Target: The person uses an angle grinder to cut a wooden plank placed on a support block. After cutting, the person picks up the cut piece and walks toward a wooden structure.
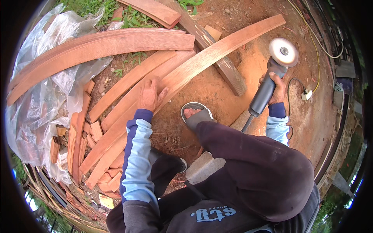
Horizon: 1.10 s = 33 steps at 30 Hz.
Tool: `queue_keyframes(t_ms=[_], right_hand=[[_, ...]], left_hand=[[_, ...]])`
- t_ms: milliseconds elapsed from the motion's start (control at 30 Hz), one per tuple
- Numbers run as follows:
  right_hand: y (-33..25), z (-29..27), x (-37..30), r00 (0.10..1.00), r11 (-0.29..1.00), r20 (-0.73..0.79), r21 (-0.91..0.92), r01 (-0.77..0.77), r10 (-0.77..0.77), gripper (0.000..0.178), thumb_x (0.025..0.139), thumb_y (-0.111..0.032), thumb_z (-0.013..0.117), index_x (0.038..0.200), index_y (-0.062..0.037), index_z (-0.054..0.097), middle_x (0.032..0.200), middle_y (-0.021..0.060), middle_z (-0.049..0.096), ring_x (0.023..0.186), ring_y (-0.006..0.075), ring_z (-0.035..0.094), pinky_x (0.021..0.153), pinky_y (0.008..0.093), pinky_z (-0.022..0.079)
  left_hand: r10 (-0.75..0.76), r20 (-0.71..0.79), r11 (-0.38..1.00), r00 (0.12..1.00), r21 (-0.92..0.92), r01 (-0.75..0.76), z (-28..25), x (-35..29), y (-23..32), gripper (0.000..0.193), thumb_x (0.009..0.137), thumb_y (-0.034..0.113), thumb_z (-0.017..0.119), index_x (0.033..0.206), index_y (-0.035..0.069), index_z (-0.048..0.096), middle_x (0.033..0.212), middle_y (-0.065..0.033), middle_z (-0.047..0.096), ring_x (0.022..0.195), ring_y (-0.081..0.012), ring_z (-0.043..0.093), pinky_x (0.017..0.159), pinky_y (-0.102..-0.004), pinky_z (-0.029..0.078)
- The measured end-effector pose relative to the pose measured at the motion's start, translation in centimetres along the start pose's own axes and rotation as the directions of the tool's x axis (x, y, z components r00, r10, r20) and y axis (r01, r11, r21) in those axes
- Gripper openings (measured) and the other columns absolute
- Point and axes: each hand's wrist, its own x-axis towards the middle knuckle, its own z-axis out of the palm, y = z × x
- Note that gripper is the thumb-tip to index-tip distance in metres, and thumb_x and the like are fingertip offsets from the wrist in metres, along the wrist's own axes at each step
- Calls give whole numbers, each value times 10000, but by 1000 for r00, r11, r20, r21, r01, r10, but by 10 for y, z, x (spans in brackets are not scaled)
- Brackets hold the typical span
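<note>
The work in hand looks like smoothing of the long curved wooden plank [219,50], which lies slantwise before the person, its far part crossing over a squared timber beam [229,75] and its near part among other curved pieces; the left hand [150,95] is open, laid on the plank with the fingers spread; the right hand [276,88] is closed around the dark body of the angle grinder [261,97], and the white disc [276,48] is held up, apart from the wood; whether it spins I cannot surely tell.

To do this well, I would press the plank firmly, so that it does not rock on the beam; the disc should meet the face lightly and nearly flat, and travel along the curve in long, even passes, because stopping in one place would probably leave a hollow; the left hand should stay well behind the path of the disc, and so should the sandalled foot [190,112], which stands near the plank with bare toes; the black power cord [297,79] should be kept on the outer side; a second hand on the grinder would give better control, if the plank were clamped.
</note>
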Motion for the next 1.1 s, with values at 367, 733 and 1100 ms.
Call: queue_keyframes(t_ms=[367, 733, 1100], right_hand=[[-2, 8, -4, 1000, 997, 5, -75, 26, -25, 420, 772, -205, 677, 1033, 70, 495, 841, 161, 595, 663, 227, 632, 548, 350, 568], [-3, 16, -4, 1000, 958, 12, -285, 16, -13, 463, 718, -241, 716, 995, 75, 523, 806, 156, 603, 635, 210, 634, 535, 324, 556], [3, 21, -8, 999, 936, 12, -350, 44, -43, 407, 681, -172, 745, 977, 49, 573, 774, 77, 593, 587, 152, 569, 506, 296, 474]], left_hand=[[37, 71, 989, 997, 138, -47, 36, 7, 24, 797, 611, 321, 818, 1243, 13, 443, 1070, -148, 535, 1022, -324, 516, 874, -423, 416], [25, 47, 994, 999, 106, -30, 52, 40, 73, 823, 585, 284, 837, 1256, 20, 440, 1085, -133, 536, 1044, -288, 509, 857, -403, 418], [-54, -38, 996, 998, 62, 57, 56, 12, 55, 877, 625, 426, 805, 1323, 56, 423, 1128, -134, 518, 1063, -316, 488, 886, -447, 388]])
